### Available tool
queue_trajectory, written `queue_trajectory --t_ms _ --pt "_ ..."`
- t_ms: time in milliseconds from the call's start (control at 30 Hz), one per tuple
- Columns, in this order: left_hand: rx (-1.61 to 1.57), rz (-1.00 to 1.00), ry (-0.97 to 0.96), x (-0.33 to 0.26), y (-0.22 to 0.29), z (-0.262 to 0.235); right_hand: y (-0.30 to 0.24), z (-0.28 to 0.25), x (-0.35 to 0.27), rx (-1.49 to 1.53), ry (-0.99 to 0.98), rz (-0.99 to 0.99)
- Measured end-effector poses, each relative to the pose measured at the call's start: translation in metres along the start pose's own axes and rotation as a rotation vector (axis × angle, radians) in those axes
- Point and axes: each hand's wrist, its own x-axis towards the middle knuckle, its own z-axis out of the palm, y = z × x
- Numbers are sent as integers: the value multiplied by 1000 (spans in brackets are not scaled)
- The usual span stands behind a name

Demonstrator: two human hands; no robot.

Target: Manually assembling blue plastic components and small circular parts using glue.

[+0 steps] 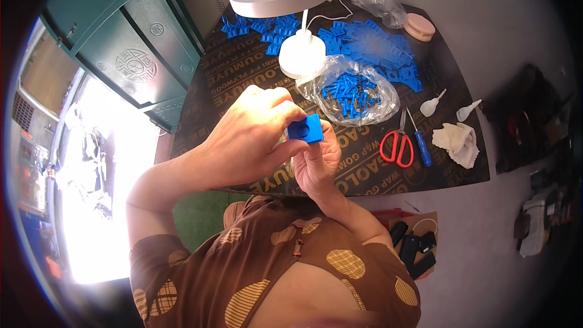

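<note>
Above the table's near edge, both my hands meet at a small square blue plastic piece (314, 127) with a round recess or hole in its face. My left hand (255, 124) pinches it from the left between thumb and bent fingers. My right hand (322, 167) is closed around it from below and the right, its fingers partly behind the piece. Whether anything else is between my hands is hidden. Just beyond them lies an open see-through plastic bag (388, 109) holding many thin blue plastic parts (349, 92) and some small metal bits.
A white lamp (300, 54) stands amid heaps of blue plastic pieces (370, 42). To the right lie red-handled scissors (398, 147), a blue screwdriver (422, 147), two white squeeze bottles (430, 105) and a white cloth (456, 144). A green metal door (136, 54) is at left.
</note>
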Motion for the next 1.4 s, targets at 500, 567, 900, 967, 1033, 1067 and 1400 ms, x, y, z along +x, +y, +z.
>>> queue_trajectory --t_ms 500,567,900,967,1033,1067,1400 --pt "12 -4 -15 2 -1 1 2 -1 0 57 1 11" --pt "4 -2 -9 2 -1 2 3 -2 0 62 0 11" --pt "-138 -93 45 6 -12 2 6 -12 1 136 -32 41" --pt "-176 -177 90 6 -24 6 4 -13 3 191 -16 90" --pt "-288 -265 133 4 -40 13 2 -13 5 208 -24 122" --pt "-364 -317 164 2 -47 19 1 -13 6 227 -29 148" --pt "-790 -452 157 0 -86 63 -10 -18 18 276 -40 289"
